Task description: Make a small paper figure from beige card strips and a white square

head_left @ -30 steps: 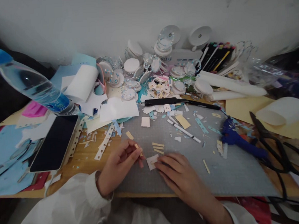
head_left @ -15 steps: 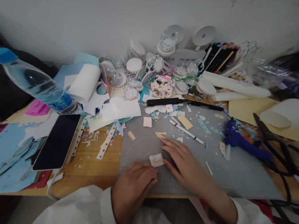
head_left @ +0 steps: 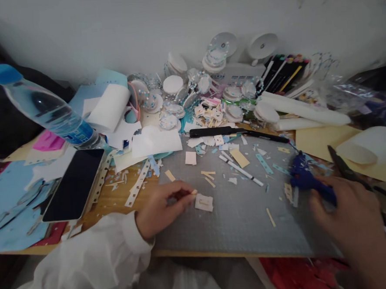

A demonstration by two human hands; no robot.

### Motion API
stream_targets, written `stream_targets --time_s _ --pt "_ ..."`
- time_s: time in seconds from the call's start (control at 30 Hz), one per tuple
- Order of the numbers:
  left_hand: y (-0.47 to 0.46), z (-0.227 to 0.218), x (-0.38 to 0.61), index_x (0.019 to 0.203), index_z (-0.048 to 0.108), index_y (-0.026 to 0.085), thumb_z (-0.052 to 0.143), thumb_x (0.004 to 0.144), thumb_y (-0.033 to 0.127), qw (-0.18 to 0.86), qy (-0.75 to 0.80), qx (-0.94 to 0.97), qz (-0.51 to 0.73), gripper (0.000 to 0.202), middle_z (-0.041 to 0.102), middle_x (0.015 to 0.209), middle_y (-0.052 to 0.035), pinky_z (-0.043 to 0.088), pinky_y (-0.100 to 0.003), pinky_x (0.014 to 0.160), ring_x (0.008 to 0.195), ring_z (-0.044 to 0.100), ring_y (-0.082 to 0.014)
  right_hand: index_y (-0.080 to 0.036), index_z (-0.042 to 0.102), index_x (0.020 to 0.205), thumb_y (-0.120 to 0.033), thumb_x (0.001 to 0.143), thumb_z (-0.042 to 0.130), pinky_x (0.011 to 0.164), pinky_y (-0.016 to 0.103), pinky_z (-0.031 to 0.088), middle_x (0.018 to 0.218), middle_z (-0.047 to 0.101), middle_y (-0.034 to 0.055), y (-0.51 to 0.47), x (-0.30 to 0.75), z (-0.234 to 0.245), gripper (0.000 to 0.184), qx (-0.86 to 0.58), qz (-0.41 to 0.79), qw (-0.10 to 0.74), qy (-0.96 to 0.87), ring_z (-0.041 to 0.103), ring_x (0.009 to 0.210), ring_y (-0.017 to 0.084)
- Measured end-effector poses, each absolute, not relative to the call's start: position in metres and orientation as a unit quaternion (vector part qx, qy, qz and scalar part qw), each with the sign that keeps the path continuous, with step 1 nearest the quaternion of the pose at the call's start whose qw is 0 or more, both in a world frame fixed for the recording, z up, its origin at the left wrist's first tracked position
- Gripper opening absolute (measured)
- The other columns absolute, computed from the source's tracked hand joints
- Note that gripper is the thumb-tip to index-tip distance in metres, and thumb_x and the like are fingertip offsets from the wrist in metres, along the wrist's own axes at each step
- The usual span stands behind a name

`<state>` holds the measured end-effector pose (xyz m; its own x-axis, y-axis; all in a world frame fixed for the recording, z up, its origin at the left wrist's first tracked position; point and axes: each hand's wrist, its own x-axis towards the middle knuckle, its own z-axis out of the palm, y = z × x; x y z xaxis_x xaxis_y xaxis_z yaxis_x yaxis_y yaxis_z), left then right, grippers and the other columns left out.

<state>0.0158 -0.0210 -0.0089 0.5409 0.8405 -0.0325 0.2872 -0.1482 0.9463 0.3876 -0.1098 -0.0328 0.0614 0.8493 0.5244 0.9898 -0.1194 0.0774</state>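
Grey wall (head_left: pixel 140 25) stands behind my littered counter (head_left: pixel 118 205), where a blue-capped water bottle (head_left: pixel 51 107) rises at the far left and a dark-screened phone (head_left: pixel 74 184) lies before it. Next comes my left hand (head_left: pixel 167 207), thumb and forefinger drawn narrow at the upper left corner of a small pale square (head_left: pixel 204 208); whether they pinch anything, I can't tell. That square lies flat on the grey cutting mat (head_left: pixel 243 220), a tan mark on its face, perhaps one strip already laid, so I'd judge this piece partly made at most. Just above, a few thin tan strips (head_left: pixel 208 173) lie loose and unused, and farther back sits another pale square (head_left: pixel 190 158) with nothing on it that I can see. At the right, my right hand (head_left: pixel 350 213) is curved about the handle of a blue glue gun (head_left: pixel 313 187), near the black scissors (head_left: pixel 343 163); how firmly it grips, I can't tell.
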Motion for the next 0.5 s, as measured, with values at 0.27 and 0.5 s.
stream_targets --time_s 0.27,0.5 --pt "0.009 -0.028 0.019 0.093 0.071 0.013 0.067 0.079 0.031 0.630 0.370 0.618 0.291 0.024 0.070 0.073 -0.0028 0.053 -0.022 0.061 0.058 0.062 -0.0098 -0.008 0.061 0.107 -0.036 0.086 0.040 0.074 0.045 0.051 0.084 0.062 0.0171 -0.099 0.438 -0.052 0.041 -0.706 -0.240 0.010 -0.666 0.061 0.084 0.034" --pt "0.010 -0.027 0.013 0.082 0.070 0.012 0.072 0.074 0.032 0.684 0.363 0.562 0.292 0.021 0.068 0.067 -0.0010 0.049 -0.019 0.055 0.052 0.059 -0.0074 -0.013 0.059 0.109 -0.035 0.086 0.036 0.076 0.043 0.053 0.089 0.064 0.0190 -0.102 0.442 -0.030 0.039 -0.697 -0.205 0.043 -0.685 0.063 0.084 0.033"
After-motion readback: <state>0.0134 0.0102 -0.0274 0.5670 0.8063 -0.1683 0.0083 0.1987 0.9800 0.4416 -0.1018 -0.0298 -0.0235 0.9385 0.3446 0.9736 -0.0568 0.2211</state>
